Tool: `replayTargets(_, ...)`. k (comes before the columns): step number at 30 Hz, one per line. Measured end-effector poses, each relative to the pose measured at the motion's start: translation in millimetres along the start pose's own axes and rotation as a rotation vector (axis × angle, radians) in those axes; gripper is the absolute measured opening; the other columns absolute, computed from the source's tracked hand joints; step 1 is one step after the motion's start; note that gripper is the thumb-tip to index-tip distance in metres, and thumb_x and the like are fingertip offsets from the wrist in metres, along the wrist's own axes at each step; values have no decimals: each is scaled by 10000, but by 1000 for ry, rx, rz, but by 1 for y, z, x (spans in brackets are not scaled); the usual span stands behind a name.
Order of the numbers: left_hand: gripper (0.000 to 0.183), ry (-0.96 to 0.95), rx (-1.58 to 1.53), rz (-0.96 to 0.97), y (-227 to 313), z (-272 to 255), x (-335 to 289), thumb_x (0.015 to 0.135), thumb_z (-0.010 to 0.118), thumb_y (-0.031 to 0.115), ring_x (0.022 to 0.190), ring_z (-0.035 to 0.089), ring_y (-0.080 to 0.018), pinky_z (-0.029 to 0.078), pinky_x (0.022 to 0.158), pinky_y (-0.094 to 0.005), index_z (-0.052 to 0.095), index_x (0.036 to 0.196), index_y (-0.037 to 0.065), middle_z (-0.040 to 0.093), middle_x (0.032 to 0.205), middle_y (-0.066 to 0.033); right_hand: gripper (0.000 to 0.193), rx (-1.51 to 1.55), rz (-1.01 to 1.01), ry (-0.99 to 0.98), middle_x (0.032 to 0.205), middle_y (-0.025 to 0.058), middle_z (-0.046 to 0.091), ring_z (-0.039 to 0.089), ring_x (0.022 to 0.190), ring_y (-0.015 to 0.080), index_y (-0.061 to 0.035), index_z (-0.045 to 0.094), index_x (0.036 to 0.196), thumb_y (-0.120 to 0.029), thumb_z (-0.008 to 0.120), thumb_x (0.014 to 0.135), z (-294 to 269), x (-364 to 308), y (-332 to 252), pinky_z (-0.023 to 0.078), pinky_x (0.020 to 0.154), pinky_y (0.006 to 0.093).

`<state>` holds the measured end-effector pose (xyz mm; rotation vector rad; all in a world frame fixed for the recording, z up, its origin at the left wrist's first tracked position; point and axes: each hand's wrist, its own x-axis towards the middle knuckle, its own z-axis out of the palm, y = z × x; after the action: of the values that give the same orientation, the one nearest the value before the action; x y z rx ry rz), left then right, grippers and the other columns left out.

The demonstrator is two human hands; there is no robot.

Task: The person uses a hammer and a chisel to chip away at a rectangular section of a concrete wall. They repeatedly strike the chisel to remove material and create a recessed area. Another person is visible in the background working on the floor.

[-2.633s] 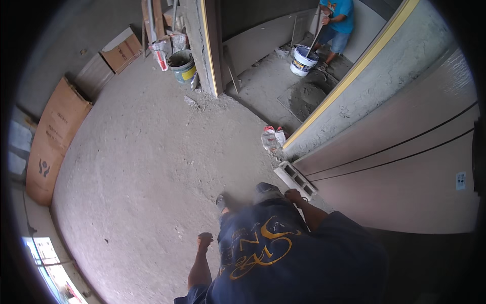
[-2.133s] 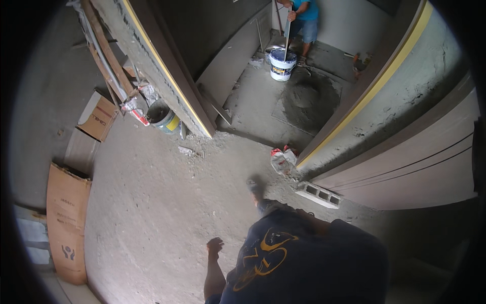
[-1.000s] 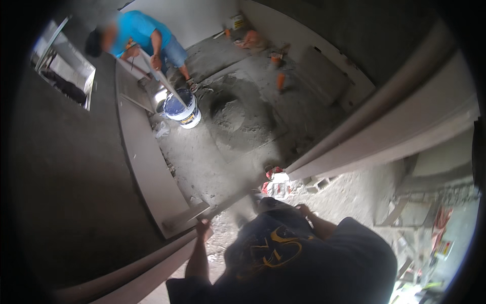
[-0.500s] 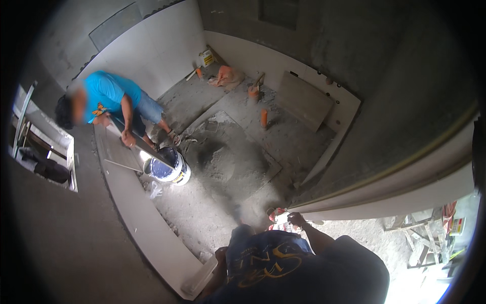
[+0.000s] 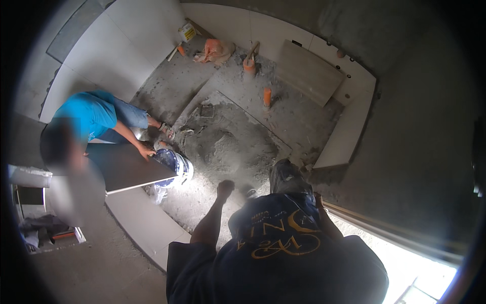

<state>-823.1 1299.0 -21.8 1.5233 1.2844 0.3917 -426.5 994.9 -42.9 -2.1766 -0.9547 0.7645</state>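
My left hand hangs ahead of my body above the dusty floor, fingers curled into a fist with nothing visible in it. My right hand shows only as a dark edge beside my shirt; its fingers are hidden. Ahead of my body lies rough grey mortar on the floor. To the left a co-worker in a blue shirt bends over and has a hand on a large dark tile. One end of that tile overlaps a white and blue bucket in view.
Orange pipe stubs rise from the floor. A loose tile leans at the far wall. An orange sack and a small white container are at the far left. A low tiled strip runs along the left wall.
My view has shifted, and my left hand has swung forward. My right hand has gone behind my shirt, out of clear sight. The co-worker has bent lower, and the tile now lies flatter.
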Motion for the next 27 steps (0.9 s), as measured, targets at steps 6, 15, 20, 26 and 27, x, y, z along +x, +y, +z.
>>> replayTargets(6,131,-74,-211,-185,67,23,107,844,562,129,653,635,-129,509,589,-291,673,817,65,656,780,-31,118,33,391,-212,712,68,623,607,657,202,-113,633,752,-188,576,823,5,90,-3,491,596,350)
replayTargets(15,271,-288,965,-214,107,26,166,843,485,254,866,654,-326,518,728,-452,680,920,82,674,901,-143,121,-482,-175,-469,641,50,587,583,614,193,-116,640,794,-134,537,855,-42,312,8,481,574,324)
replayTargets(20,385,140,172,-370,251,1,292,805,543,360,892,650,-313,484,790,-419,688,997,59,680,944,-176,193,-1199,-601,-579,659,29,585,574,616,166,-86,614,754,-154,507,899,-121,486,-31,474,561,302)
replayTargets(26,384,184,126,-320,341,2,384,788,576,339,935,652,-281,481,834,-364,686,1020,54,687,978,-150,207,14,355,-171,869,34,638,601,748,155,-38,627,956,-213,520,924,-158,626,-202,512,701,306)
replayTargets(27,380,168,114,-318,341,0,405,787,577,334,936,651,-279,479,838,-362,687,1019,55,688,979,-149,225,166,350,-135,874,32,640,599,757,145,-42,628,995,-233,535,922,-157,635,-230,513,718,299)
